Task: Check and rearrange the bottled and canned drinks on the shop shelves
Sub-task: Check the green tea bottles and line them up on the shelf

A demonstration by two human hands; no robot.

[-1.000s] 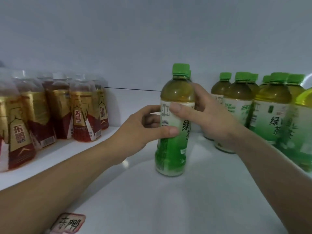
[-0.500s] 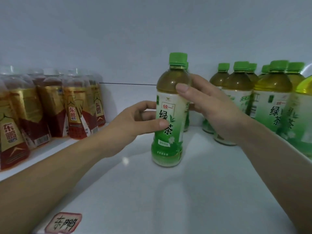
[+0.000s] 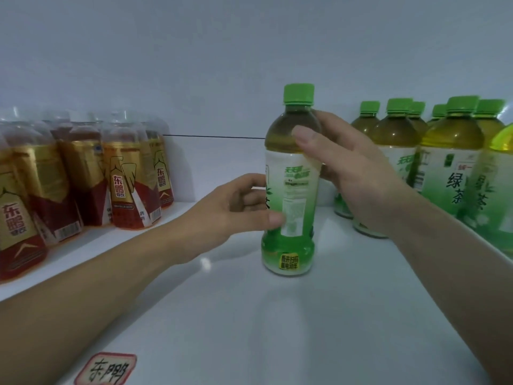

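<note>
White shelf board point(image 3: 277, 329), matt and evenly lit, filled the lower field, and a plain pale back wall point(image 3: 222, 65) rose behind it; a thin dark seam ran across where the two met. Between the two hands a single green tea bottle point(image 3: 294, 190) stood upright with its base on the board, green cap point(image 3: 298, 93) uppermost and the fine-print side of its label turned toward the camera. The left hand point(image 3: 230, 215) grasped the bottle at mid-body, thumb across the label and fingers curled behind it. The right hand point(image 3: 358, 173) grasped the bottle's shoulder, thumb pressed on the amber upper part, fingers wrapped out of sight behind. Beyond and to the right of the right hand stood a cluster of matching green tea bottles point(image 3: 449, 173), close-packed and upright. Well to the left of the left hand, apart from the held bottle, stood a group of gold-and-red energy drink bottles point(image 3: 125, 176). Below the left forearm, at the board's front edge, lay a red-bordered shelf tag point(image 3: 107, 369) with handwritten characters.
</note>
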